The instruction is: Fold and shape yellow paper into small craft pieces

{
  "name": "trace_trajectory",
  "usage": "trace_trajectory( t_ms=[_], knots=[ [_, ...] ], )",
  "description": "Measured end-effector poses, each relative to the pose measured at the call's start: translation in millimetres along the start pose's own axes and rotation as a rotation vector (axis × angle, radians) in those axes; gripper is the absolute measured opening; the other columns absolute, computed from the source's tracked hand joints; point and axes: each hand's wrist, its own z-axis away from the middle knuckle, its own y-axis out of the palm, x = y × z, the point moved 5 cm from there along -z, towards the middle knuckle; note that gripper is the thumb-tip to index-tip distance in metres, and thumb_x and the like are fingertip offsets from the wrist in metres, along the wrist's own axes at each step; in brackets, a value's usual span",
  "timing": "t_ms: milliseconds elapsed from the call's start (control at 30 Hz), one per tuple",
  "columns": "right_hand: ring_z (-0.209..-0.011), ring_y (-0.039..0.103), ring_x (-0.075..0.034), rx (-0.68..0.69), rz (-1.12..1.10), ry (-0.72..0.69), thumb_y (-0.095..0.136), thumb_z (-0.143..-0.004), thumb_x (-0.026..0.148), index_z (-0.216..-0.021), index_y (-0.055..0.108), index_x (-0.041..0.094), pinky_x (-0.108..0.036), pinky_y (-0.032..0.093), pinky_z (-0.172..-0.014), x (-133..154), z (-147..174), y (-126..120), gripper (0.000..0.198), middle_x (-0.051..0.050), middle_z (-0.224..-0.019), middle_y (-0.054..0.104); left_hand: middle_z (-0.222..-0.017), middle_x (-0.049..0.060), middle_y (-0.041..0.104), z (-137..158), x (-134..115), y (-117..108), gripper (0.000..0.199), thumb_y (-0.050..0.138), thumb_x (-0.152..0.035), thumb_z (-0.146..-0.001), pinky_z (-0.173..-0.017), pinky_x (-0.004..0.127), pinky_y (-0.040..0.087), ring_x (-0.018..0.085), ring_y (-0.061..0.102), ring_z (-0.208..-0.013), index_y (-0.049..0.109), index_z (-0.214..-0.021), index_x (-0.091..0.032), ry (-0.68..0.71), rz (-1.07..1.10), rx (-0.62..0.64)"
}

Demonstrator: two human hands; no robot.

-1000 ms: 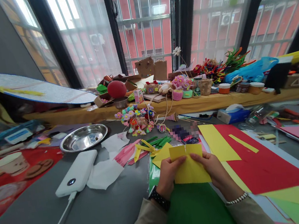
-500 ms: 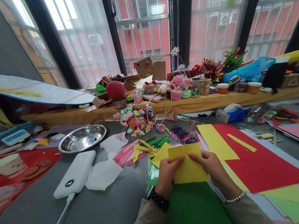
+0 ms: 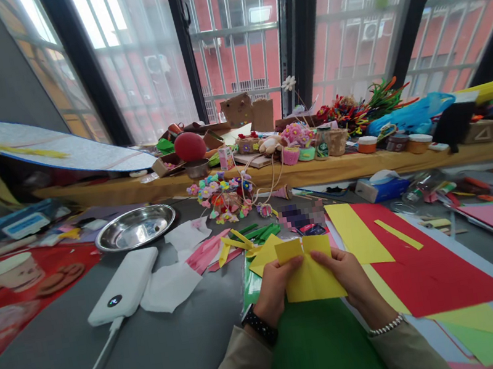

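A piece of yellow paper is pinched between my two hands, with a short tear down from the middle of its top edge. My left hand grips it left of the tear, thumb on top. On the other side my right hand holds it the same way, so the thumbs lie close together. Fingers behind the paper are hidden. Below the paper lies a green sheet. Just past my left hand rest another yellow paper piece and several yellow strips.
To the right lie a red sheet and a yellow sheet. White scraps, a white power bank with a cable, and a metal plate are on the left. A beaded flower craft stands at the back.
The top edge of the yellow paper has parted in the middle: a small gap has opened between my thumbs. Both hands have stayed in nearly the same place.
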Motion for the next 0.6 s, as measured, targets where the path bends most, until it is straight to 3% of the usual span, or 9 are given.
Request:
trace_trajectory(
  t_ms=[133, 367, 600],
  knots=[
    [-0.052, 0.06, -0.02, 0.005, 0.002, -0.015, 0.07, -0.046, 0.033, -0.07, 0.06, 0.013, -0.027, 0.048, -0.047, -1.4, -1.5, -1.5, 0.033, -0.003, -0.056, 0.064, -0.078, 0.01, 0.065, -1.4, 0.7, -1.3, 0.03, 0.064, -0.025, -0.058, -0.071, 0.029, 0.045, 0.02, 0.059, -0.073, 0.06, -0.083, -0.008, 0.007, -0.011, 0.001],
    [-0.052, 0.058, -0.019, 0.004, 0.201, -0.191, 0.065, -0.053, 0.039, -0.074, 0.061, 0.012, -0.025, 0.045, -0.045, 10.5, 3.3, -6.5, 0.035, -0.002, -0.058, 0.063, -0.079, 0.01, 0.065, -2.2, -2.3, -5.6, 0.032, 0.067, -0.026, -0.054, -0.064, 0.026, 0.046, 0.02, 0.06, -0.07, 0.062, -0.079, -0.008, 0.038, -0.178, -0.055],
    [-0.055, 0.059, -0.022, 0.023, 0.287, -0.169, 0.067, -0.05, 0.039, -0.067, 0.06, 0.01, -0.027, 0.046, -0.047, 12.9, 3.6, -6.8, 0.034, -0.005, -0.058, 0.063, -0.076, 0.009, 0.065, 0.7, -6.3, -3.7, 0.031, 0.066, -0.029, -0.054, -0.058, 0.025, 0.046, 0.019, 0.06, -0.065, 0.062, -0.079, -0.009, 0.068, -0.205, -0.068]
  ],
)
